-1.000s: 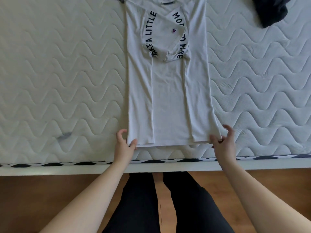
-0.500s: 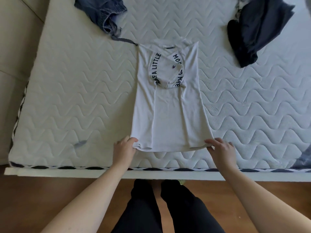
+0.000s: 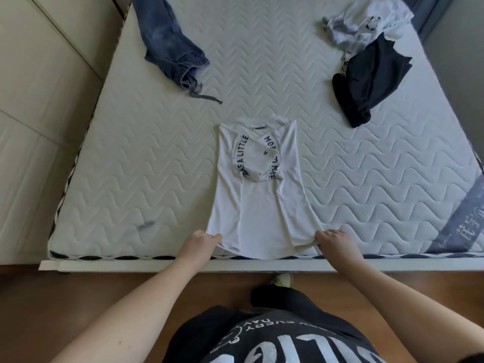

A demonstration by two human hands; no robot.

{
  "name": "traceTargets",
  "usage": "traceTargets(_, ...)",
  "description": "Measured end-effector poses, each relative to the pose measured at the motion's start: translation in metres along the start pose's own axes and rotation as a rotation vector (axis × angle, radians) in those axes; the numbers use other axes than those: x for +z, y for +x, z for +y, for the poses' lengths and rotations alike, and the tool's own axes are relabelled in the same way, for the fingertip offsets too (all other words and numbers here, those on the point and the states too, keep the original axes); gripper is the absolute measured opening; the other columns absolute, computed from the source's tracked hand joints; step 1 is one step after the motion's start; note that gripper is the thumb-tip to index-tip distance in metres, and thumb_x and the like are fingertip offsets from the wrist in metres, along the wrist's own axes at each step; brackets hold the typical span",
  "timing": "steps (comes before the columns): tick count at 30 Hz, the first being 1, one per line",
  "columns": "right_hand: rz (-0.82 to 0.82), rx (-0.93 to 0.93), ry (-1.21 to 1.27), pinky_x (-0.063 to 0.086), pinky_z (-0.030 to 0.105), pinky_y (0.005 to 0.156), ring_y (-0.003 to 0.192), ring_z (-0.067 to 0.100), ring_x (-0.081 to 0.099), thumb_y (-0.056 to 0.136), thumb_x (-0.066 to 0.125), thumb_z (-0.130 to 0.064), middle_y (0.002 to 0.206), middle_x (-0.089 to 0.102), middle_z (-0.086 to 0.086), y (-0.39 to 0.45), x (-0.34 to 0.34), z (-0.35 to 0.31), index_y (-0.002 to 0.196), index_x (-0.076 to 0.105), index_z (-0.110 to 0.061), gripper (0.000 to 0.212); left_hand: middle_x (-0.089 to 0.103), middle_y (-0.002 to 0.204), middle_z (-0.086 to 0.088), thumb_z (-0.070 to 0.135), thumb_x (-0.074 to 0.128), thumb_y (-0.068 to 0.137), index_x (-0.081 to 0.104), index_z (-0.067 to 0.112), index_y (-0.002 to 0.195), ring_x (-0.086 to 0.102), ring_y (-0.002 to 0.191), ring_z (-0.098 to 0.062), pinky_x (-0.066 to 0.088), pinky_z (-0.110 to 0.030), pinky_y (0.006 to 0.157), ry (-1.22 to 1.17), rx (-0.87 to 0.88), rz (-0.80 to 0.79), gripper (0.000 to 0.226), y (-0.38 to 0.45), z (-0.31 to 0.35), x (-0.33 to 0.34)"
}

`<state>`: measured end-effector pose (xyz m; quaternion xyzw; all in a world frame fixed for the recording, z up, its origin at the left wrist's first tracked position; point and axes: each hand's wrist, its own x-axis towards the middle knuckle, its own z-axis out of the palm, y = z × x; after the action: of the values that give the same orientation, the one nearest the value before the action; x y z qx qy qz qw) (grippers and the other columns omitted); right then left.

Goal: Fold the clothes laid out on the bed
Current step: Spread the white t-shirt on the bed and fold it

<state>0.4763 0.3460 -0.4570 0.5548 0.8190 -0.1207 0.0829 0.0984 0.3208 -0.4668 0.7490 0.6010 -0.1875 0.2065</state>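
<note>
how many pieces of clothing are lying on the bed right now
4. White t-shirt at the near edge, held by left hand and right hand; blue jeans far left; black garment far right; pale garment behind it, which may hide more.

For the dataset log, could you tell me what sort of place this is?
Most likely a home bedroom: a bare quilted mattress on a bed frame, clothes such as a white T-shirt and jeans on it, wooden floor beneath.

On the bed [image 3: 262,74] I count four garments: one white t-shirt [image 3: 258,200], one blue jeans [image 3: 167,45], one black garment [image 3: 372,82], one pale crumpled garment [image 3: 366,22].
</note>
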Motion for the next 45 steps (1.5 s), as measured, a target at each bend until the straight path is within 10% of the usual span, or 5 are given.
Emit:
traceTargets(4,-0.009,0.032,-0.020,0.038,0.029,0.049,0.051,0.024,0.058,0.058,0.076,0.003,0.057,0.059,-0.002,-0.038,0.007,-0.011,0.080,0.066,-0.016,0.031,0.057,0.123,-0.010,0.018,0.033,0.097,0.038,0.044,0.145,0.057,0.110,-0.032,0.039,-0.031,0.076,-0.090,0.001,-0.112,0.055,-0.031,-0.003,0.028)
traceTargets(12,0.031,0.072,0.064,0.047,0.037,0.080,0.089,0.029,0.068,0.077,0.068,0.000,0.093,0.074,0.003,-0.110,0.040,-0.047,0.098,0.075,-0.018,0.028,0.059,0.081,0.003,0.008,0.046,0.083,0.066,0.025,0.097,0.058,0.083,-0.022,0.038,-0.029,0.064,-0.161,0.080,0.094,0.030,-0.100,-0.004,0.075)
traceTargets(20,-0.068,0.028,-0.058,0.038,0.029,0.089,0.108,0.019,0.059,0.095,0.049,-0.017,0.112,0.067,-0.006,-0.119,0.030,-0.067,0.114,0.062,-0.025,0.025,0.061,0.096,0.002,0.000,0.039,0.087,0.060,0.019,0.094,0.056,0.094,-0.023,0.041,-0.032,0.071,-0.171,0.148,0.115,0.029,-0.116,-0.011,0.078)
traceTargets(42,-0.172,0.024,0.257,0.044,0.032,0.085,0.107,0.027,0.061,0.101,0.048,-0.020,0.116,0.067,0.002,0.155,-0.045,0.039,0.122,0.066,-0.022,0.027,0.062,0.089,-0.003,0.024,0.051,0.095,0.049,0.036,0.070,0.054,0.079,-0.023,0.032,-0.030,0.057,-0.262,-0.051,-0.069,0.027,0.131,-0.060,-0.117)
traceTargets(45,-0.231,0.061,0.297,0.044,0.030,0.085,0.113,0.024,0.058,0.103,0.044,-0.019,0.124,0.063,-0.003,0.188,-0.048,0.050,0.130,0.061,-0.030,0.034,0.068,0.102,-0.004,0.017,0.049,0.095,0.065,0.032,0.093,0.061,0.089,-0.026,0.048,-0.033,0.070,-0.309,-0.025,-0.094,0.022,0.166,-0.073,-0.124)
